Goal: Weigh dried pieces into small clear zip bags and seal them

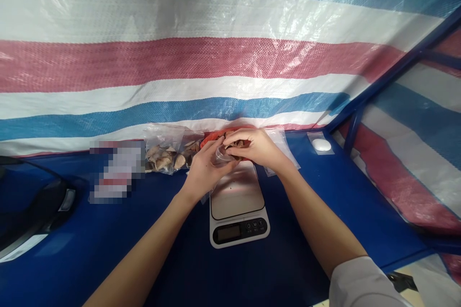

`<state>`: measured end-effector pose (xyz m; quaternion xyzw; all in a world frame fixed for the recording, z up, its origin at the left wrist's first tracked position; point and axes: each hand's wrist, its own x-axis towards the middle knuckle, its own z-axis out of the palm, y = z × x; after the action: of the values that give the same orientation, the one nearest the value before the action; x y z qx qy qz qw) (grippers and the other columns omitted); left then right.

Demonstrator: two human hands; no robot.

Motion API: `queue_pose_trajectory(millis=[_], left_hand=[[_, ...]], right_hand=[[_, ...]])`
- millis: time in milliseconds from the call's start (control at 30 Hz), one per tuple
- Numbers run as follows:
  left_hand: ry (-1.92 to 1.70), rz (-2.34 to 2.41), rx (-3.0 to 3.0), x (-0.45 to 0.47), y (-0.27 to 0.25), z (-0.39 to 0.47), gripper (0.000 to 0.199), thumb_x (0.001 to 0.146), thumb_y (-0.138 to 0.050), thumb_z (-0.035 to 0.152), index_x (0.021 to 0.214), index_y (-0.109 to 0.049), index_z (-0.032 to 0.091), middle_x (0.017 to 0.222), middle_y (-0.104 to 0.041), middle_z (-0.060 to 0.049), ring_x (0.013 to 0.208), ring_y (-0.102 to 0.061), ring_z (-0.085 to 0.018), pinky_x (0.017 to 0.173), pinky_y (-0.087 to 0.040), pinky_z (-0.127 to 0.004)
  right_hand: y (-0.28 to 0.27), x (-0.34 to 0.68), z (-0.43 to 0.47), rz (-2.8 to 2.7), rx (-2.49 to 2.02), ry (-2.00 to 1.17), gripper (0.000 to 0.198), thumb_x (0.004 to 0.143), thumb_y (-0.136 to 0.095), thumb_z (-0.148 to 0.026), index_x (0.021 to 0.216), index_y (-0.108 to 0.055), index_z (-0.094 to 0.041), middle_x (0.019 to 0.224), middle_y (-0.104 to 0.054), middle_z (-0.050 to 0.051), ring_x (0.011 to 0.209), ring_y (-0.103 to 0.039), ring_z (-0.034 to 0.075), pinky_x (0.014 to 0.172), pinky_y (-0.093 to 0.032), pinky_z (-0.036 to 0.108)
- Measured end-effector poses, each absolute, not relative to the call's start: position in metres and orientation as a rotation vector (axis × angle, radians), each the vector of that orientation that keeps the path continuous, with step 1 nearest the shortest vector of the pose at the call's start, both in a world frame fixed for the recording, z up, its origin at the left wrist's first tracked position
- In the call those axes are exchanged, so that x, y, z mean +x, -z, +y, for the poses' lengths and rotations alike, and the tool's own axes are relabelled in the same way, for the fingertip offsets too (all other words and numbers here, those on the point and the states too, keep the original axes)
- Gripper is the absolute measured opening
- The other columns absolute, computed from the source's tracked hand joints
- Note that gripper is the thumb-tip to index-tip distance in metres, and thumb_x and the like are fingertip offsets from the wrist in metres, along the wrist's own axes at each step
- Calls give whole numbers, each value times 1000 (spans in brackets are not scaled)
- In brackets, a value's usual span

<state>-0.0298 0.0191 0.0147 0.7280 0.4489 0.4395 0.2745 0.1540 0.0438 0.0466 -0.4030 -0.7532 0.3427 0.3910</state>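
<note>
My left hand (204,172) is closed around a clear plastic bag (222,155), just above the far end of a white kitchen scale (237,196). Fingers of my right hand (254,146) are pinched together at the bag's mouth; what they hold, if anything, is hidden. Behind both hands lies an orange-red bag (207,140) with brown dried slices (237,144) showing in it. A few tiny dark specks dot the scale's plate, and its display looks dark.
To the left are clear zip bags of pale dried slices (162,158), a blurred-out packet (117,172) and a black object (36,206). Flat clear bags (283,151) lie right of the hands. A white rounded object (321,145) sits farther right. Striped sheeting (180,62) backs the blue table (187,268).
</note>
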Motion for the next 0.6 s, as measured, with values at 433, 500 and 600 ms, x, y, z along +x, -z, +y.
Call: queue_pose_trajectory(millis=[433,500,600], left_hand=[[-1207,1246,1992,-34,-9,22,66,77,-77,49,135,-64,21,130,-69,-11,122,-64,-31,108,-51,-49],[-1207,1249,2004,-34,-8,23,65,78,-77,48,136,-63,21,130,-68,-11,123,-64,-30,108,-50,-50],[-1215,1249,2007,-34,-6,23,65,78,-77,48,135,-64,20,130,-68,-12,124,-63,-31,108,-51,-49]], right_hand=[[-44,150,45,-1791,-1156,-925,17,76,-75,-17,92,-80,-21,97,-78,3,80,-71,16,71,-56,27],[-43,149,45,-1773,-1148,-973,15,77,-75,-18,90,-80,-21,93,-78,2,77,-71,15,68,-56,26],[-42,150,44,-1812,-1118,-995,13,78,-73,-16,87,-81,-22,89,-79,1,75,-71,15,67,-56,26]])
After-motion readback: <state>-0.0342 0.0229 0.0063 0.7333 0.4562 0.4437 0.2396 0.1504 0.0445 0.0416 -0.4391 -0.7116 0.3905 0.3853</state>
